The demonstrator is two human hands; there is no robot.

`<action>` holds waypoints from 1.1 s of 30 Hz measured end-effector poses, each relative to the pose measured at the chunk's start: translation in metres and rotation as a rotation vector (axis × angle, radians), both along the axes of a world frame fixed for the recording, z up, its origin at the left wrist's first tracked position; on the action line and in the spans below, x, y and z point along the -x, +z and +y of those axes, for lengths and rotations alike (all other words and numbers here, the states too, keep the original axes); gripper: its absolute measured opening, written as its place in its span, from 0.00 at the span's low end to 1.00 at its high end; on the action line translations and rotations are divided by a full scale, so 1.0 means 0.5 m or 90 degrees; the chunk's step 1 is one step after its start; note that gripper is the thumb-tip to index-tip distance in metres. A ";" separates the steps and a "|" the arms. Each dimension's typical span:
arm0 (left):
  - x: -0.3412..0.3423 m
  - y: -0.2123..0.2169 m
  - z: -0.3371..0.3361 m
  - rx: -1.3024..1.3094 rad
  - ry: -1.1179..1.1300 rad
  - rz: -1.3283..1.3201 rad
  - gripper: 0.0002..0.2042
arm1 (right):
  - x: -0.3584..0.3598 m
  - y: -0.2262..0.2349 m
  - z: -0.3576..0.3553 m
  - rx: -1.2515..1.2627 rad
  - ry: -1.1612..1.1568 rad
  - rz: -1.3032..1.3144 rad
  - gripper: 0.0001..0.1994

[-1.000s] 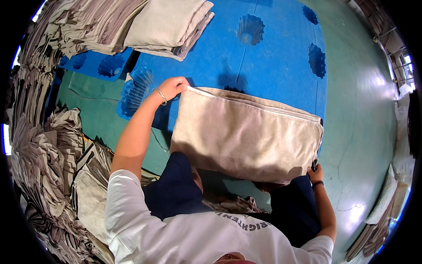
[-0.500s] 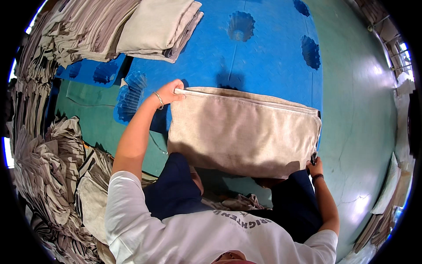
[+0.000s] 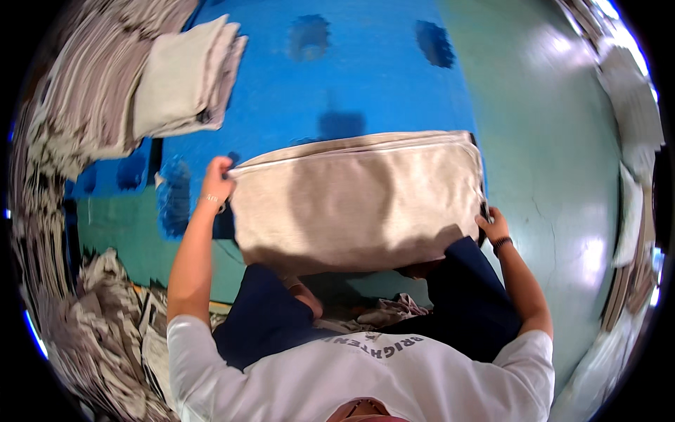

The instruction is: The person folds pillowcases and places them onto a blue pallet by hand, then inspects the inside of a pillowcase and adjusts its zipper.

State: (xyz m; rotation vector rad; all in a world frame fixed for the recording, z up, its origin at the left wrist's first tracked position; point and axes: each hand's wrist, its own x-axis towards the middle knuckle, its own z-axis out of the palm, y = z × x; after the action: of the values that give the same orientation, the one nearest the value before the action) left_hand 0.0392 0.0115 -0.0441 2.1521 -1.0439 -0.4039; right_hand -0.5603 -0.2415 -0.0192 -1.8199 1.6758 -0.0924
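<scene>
While your left hand [image 3: 218,181] pinches the upper-left corner of the folded, rectangular beige fabric [image 3: 337,207], your right hand [image 3: 494,224] grasps its right edge. It spans the near end of the blue plastic pallet [image 3: 380,77]; likely soft and light, it suits corner holds.

The pallet [image 3: 380,77] is bright blue — at its near edge a beige cloth [image 3: 309,204] with a whitish line, right of the pallet green floor [image 3: 548,155], left of it stacked cloths [image 3: 91,91] in cream and mauve-brown, nearer than it navy trousers [image 3: 264,309] and a white, dark-lettered shirt [image 3: 316,383]
</scene>
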 end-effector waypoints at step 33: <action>0.211 0.026 -0.051 -0.236 -0.322 -0.402 0.24 | -0.164 -0.008 -0.217 0.088 -0.136 -0.397 0.05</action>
State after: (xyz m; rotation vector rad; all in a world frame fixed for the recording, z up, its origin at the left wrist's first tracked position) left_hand -0.0662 -0.0140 -0.0312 2.3846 -2.0222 -0.1403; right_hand -0.4784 -0.3500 -0.0233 -1.4804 1.4174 -0.7987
